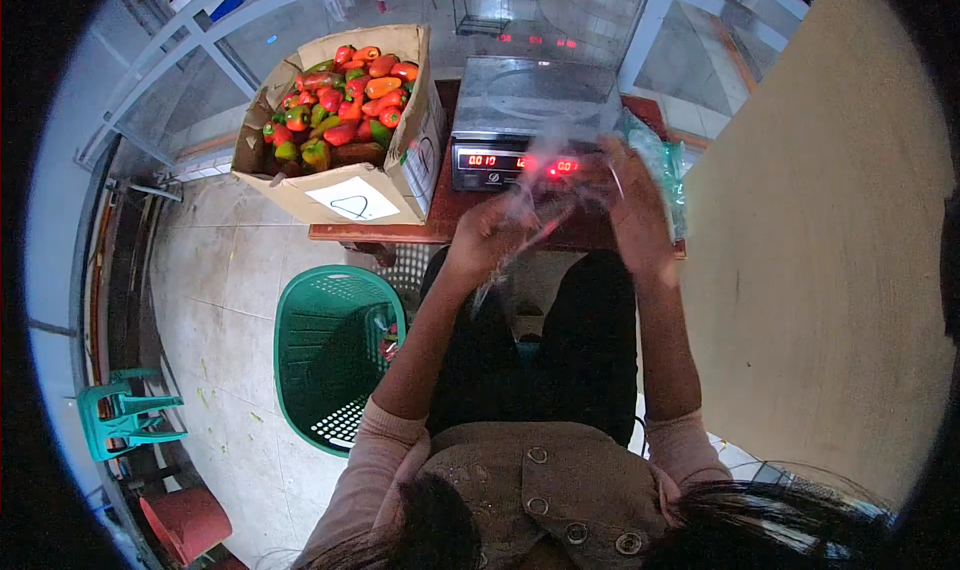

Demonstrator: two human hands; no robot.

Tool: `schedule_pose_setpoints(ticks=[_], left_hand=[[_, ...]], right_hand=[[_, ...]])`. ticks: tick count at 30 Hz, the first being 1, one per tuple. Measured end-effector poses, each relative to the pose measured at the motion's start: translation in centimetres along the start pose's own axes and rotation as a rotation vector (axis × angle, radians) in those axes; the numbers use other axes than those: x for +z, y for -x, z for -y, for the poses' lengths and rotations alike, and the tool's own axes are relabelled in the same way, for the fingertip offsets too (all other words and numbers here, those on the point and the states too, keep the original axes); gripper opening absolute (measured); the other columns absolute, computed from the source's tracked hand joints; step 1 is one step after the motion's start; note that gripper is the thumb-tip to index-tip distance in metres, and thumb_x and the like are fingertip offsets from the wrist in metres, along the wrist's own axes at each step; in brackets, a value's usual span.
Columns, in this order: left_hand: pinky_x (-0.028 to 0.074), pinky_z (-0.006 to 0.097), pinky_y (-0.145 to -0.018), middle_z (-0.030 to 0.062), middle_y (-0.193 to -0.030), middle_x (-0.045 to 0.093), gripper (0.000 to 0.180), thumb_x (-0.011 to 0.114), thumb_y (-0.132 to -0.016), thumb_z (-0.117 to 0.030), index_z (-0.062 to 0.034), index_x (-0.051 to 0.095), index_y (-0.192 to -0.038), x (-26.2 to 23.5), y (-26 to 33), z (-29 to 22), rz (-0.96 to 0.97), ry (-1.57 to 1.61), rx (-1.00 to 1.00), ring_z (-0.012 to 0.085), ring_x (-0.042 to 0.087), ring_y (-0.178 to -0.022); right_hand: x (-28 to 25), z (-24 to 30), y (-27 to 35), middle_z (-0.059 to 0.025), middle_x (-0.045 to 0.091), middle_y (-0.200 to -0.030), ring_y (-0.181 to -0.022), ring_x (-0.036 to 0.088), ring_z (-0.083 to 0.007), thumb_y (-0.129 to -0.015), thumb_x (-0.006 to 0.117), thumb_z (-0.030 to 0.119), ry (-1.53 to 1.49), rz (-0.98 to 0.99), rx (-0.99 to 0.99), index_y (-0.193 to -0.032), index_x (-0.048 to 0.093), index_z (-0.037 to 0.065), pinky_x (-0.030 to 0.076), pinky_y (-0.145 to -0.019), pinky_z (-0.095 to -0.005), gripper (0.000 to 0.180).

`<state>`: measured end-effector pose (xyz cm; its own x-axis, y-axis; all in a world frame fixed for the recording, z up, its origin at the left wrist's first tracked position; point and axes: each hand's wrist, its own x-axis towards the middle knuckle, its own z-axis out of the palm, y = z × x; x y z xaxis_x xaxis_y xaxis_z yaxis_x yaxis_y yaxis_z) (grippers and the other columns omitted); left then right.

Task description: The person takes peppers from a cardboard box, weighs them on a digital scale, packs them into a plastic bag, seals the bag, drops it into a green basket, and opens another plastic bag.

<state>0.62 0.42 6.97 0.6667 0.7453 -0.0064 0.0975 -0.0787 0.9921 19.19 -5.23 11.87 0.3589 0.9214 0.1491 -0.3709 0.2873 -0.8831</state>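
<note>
From here I count two hands at work on one clear plastic bag (528,202), stretched between them above the table's (340,234) front edge, before the scale; the left hand (486,234) has its fingers closed on the lower left part; the right hand (634,195) grips the other side, higher up; the film is blurred, so I can't fairly say how far its mouth is open.

I have one scale (540,95) at the table's back edge, lit red on its display (510,162), with the bag and right hand cutting across part of my view of that; one open cardboard box (425,170) fills the left end, its front reaching beyond the table's left corner; more than twenty red, orange and green peppers (345,110) show in it, overlapping too much for me to count exactly; greenish plastic film (674,185) lies along the right edge.

On the floor I see one green basket (300,370) below the table's front left corner, the left forearm crossing close by its right rim; one tall board (810,250) closes off the right side.
</note>
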Motion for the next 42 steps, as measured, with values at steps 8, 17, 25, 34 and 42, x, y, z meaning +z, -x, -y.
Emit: schedule_pose_setpoints(ticks=[8, 17, 25, 34, 42], left_hand=[[0.045, 0.024, -0.068, 0.0048, -0.081, 0.060, 0.024, 0.048, -0.089, -0.027, -0.0043, 0.055, -0.092, -0.2, -0.3, 0.6, -0.169, 0.866, -0.009, 0.0125, 0.058, -0.072], [0.043, 0.028, -0.072, 0.0077, -0.090, 0.057, 0.025, 0.049, -0.087, -0.024, -0.0042, 0.051, -0.102, -3.8, 3.5, 2.6, -0.510, 0.607, 0.128, 0.0163, 0.053, -0.078], [0.034, 0.039, -0.086, 0.0155, -0.108, 0.049, 0.042, 0.057, -0.079, -0.014, -0.0040, 0.043, -0.117, -1.6, 4.8, -3.1, -0.460, -0.608, 0.450, 0.0285, 0.044, -0.102], [0.043, 0.035, -0.055, 0.0126, -0.068, 0.055, 0.014, 0.059, -0.079, -0.016, -0.0039, 0.056, -0.084, 2.2, 1.4, -1.8, -0.315, -0.420, 0.221, 0.0304, 0.055, -0.063], [0.042, 0.032, -0.055, 0.0133, -0.066, 0.055, 0.012, 0.057, -0.080, -0.015, -0.0026, 0.055, -0.081, 2.5, 1.7, -2.8, -0.521, -0.382, 0.286, 0.0270, 0.056, -0.060]], right_hand=[[-0.8, -7.1, 4.0, -0.0058, 0.057, -0.093, -0.084, 0.053, -0.0129, -0.077, 0.060, 0.019, 0.478, 0.409, 0.353, -0.101, 0.055, 0.001, 0.042, -0.077, -0.0265, 0.031], [-2.5, -4.5, 3.6, -0.0036, 0.056, -0.072, -0.069, 0.054, -0.0122, -0.075, 0.061, 0.012, 0.635, 0.208, 0.213, -0.079, 0.057, 0.002, 0.044, -0.064, -0.0272, 0.011], [0.1, -2.8, 3.1, -0.0096, 0.055, -0.079, -0.071, 0.055, -0.0237, -0.072, 0.060, 0.009, 1.068, 0.454, -0.231, -0.078, 0.055, 0.001, 0.044, -0.063, -0.0313, 0.012], [-1.0, -1.4, 4.1, -0.0028, 0.054, -0.080, -0.072, 0.049, -0.0106, -0.075, 0.064, 0.019, 0.633, 0.060, 0.010, -0.083, 0.056, 0.003, 0.041, -0.066, -0.0240, 0.019], [-0.4, -1.9, 5.3, -0.0007, 0.057, -0.076, -0.070, 0.051, -0.0085, -0.081, 0.059, 0.022, 0.374, 0.082, 0.174, -0.087, 0.057, 0.002, 0.041, -0.065, -0.0228, 0.021]])
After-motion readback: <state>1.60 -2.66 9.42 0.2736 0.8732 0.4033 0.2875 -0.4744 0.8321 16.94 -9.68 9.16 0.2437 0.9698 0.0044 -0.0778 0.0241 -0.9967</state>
